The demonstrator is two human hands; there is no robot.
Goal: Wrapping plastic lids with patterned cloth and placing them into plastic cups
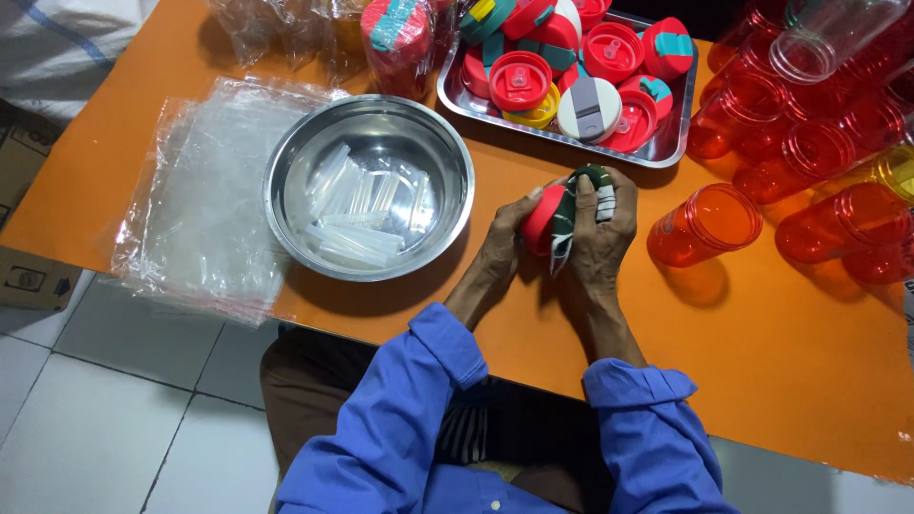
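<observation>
Near the table's centre, left hand (502, 240) and right hand (603, 228) pinch a red lid (545, 219) between curled fingers; slip risk: it could knock the red bottle (705, 225) lying just right.

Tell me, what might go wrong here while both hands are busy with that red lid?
The red lid is squeezed between the left hand and right hand above the orange table; if it slips, it could knock the open red bottle beside it. That bottle lies on its side and might roll. The plastic bags overhang the table's left edge and could slide off.
</observation>
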